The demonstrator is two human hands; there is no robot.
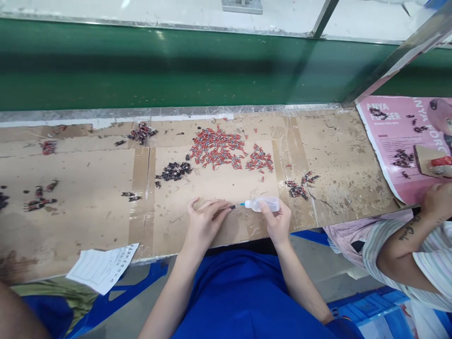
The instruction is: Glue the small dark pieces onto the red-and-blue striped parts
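Observation:
Between its fingertips my left hand (206,219) pinches a small black part (232,207), too small to name. My right hand (278,219) is closed round a clear squeeze bottle (269,204) lying sideways, its blue needle tip (242,204) pointing left at the black part. Beyond my hands is a large pile of small red parts with metallic bits (217,148), and a smaller red pile (260,159) sits to its right. Black parts (174,171) form a heap left of them. Assembled red-and-black pieces (297,189) lie to the right of the bottle.
Cardboard (176,221) covers the bench, with a green panel (169,70) behind. More pieces lie in clusters (141,133) leftward. A paper sheet (102,266) overhangs the front edge. At right, a co-worker's arm (406,240) rests by a pink poster (388,141).

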